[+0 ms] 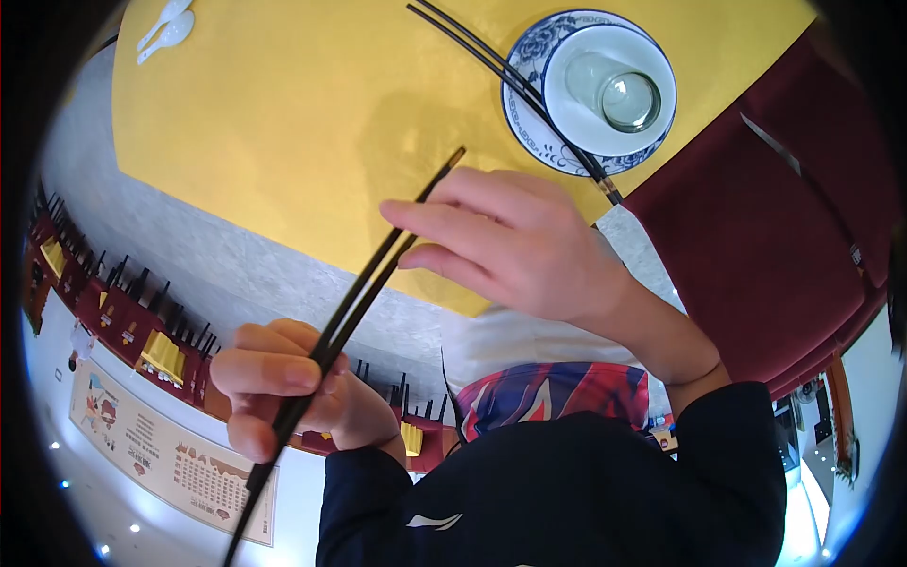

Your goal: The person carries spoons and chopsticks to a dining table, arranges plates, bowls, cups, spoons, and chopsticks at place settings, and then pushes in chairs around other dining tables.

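Note:
A pair of dark chopsticks slants between my two hands, one tip with a gold-coloured end pointing up. My left hand is closed around their lower part, fingers and thumb pinching them. Higher up, the fingertips of my right hand hold the same pair. Beyond my right hand, a blue-and-white plate bears a white bowl with a clear glass lying tilted in it. Another dark pair of chopsticks rests across the plate's left rim.
A yellow cloth covers the table. White spoons lie at its far left. Dark red chairs stand to the right. Further tables with red cloths and a printed wall panel show at the lower left.

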`<move>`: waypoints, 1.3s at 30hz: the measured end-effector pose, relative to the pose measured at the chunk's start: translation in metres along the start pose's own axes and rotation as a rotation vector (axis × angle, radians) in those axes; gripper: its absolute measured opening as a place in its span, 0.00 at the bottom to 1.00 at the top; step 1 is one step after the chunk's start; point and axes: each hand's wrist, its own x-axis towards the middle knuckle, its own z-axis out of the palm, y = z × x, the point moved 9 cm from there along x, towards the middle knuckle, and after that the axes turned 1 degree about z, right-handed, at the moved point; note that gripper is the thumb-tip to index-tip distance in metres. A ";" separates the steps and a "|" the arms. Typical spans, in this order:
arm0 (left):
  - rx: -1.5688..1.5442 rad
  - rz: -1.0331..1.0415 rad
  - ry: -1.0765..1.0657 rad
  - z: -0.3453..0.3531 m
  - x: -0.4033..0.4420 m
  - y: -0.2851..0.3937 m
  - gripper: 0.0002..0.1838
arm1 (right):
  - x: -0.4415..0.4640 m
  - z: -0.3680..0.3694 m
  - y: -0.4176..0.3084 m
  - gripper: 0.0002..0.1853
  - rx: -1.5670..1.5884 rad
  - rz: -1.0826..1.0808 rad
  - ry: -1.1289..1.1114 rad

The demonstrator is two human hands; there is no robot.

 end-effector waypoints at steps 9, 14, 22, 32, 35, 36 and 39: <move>0.234 0.174 -0.194 0.019 -0.007 0.012 0.17 | -0.006 0.002 0.008 0.16 -0.017 0.037 0.089; 0.275 0.187 -0.085 0.016 -0.013 0.012 0.16 | -0.010 0.008 0.015 0.13 -0.064 0.000 0.086; 0.400 0.166 -0.090 0.026 0.001 0.008 0.10 | -0.009 0.013 0.039 0.19 -0.134 0.048 0.031; 0.080 0.212 0.145 -0.001 0.043 0.065 0.09 | -0.027 -0.031 0.001 0.10 -0.055 0.210 0.044; 0.380 0.119 0.264 0.020 0.083 0.071 0.10 | -0.055 -0.107 -0.022 0.09 -0.141 0.264 0.147; 0.281 0.014 0.246 0.036 0.095 0.062 0.07 | -0.064 -0.133 -0.020 0.07 -0.151 0.295 0.192; 0.179 -0.195 0.074 0.082 0.147 0.021 0.04 | -0.084 -0.197 0.007 0.03 -0.166 0.286 0.356</move>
